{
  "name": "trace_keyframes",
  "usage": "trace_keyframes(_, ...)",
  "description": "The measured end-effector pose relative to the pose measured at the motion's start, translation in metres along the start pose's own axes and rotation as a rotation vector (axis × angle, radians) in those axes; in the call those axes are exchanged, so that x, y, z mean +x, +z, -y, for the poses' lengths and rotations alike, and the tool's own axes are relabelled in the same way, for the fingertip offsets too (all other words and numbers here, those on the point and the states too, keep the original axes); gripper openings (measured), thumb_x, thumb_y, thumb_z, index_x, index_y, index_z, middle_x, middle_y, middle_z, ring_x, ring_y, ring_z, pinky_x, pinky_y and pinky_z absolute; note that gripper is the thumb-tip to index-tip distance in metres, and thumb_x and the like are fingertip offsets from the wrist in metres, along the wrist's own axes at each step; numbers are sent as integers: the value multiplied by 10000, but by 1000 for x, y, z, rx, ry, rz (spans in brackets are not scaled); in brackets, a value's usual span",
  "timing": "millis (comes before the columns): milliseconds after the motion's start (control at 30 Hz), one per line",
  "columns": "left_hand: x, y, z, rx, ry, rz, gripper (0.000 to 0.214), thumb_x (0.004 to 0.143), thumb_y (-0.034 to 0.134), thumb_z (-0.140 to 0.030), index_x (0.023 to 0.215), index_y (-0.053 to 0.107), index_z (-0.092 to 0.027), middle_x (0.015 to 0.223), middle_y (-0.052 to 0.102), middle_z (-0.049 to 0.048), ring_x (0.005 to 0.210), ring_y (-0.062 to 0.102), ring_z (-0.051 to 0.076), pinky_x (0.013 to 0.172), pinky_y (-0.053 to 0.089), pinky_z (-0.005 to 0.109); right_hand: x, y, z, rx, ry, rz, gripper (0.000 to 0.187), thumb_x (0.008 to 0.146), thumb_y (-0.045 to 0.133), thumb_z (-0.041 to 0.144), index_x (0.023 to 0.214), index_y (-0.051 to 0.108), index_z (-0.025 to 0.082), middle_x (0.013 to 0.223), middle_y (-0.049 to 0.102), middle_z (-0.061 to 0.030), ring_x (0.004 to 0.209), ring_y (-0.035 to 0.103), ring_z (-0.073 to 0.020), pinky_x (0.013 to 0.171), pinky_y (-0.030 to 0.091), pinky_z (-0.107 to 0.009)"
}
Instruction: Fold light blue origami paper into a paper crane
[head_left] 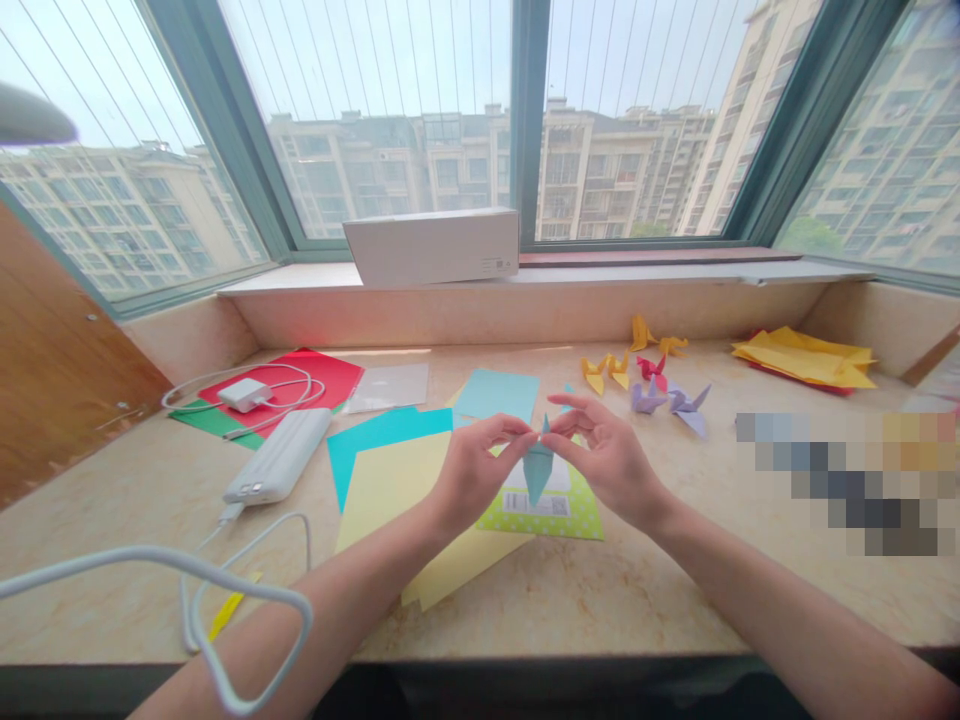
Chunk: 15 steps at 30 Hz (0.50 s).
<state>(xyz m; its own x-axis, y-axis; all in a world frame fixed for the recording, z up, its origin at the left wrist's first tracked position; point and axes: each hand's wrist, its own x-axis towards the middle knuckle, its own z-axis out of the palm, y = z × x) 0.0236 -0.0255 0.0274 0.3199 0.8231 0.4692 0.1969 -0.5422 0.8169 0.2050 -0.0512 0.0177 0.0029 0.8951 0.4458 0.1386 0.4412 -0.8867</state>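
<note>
A light blue piece of folded paper is held up between my two hands, pointed at its lower end and with a narrow tip rising between my fingers. My left hand pinches its upper left side with thumb and forefinger. From the other side my right hand pinches the upper right, its other fingers loosely raised. Below the folded paper lies a green dotted packet with a white label. Beside my left hand spread pale yellow sheets, and a light blue sheet rests behind my hands.
Several folded paper cranes, including a yellow crane and a purple crane, stand right of centre. Yellow sheets are stacked far right. At left are a white power bank, a charger and a looping cable. A white box sits on the sill.
</note>
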Motion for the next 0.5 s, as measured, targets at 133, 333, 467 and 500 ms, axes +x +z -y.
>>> trace_keyframes(133, 1, -2, -5, 36, -12, -26, 172, 889, 652, -325, 829, 711, -176, 799, 755, 17, 776, 698, 172, 752, 523, 264, 0, -1, 1, 23, 15, -23, 407, 802, 753, 304, 1178, 625, 217, 837, 706, -24, 826, 676, -188, 819, 528, -364)
trace_keyframes(333, 0, -3, -9, 147, 49, -29, 118, 885, 655, -259, 821, 724, -187, 791, 758, 1, 744, 691, 158, 739, 508, 258, 1, -2, 1, 0, 65, -21, 356, 783, 766, 371, 1089, 693, 206, 874, 732, -51, 832, 684, -194, 821, 541, -372)
trace_keyframes(467, -1, 0, -9, 148, 80, -27, 83, 862, 672, -239, 824, 706, -175, 805, 755, 17, 757, 700, 161, 760, 527, 267, 0, -1, 1, 11, 63, -56, 230, 775, 771, 375, 905, 703, 197, 832, 736, -47, 785, 686, -188, 767, 553, -346)
trace_keyframes(500, -2, 0, -9, 127, 88, -17, 78, 861, 669, -236, 834, 697, -169, 812, 752, 23, 765, 704, 162, 768, 534, 268, 0, -1, 1, 6, 49, -59, 207, 777, 770, 369, 873, 701, 199, 818, 735, -42, 776, 684, -185, 763, 551, -342)
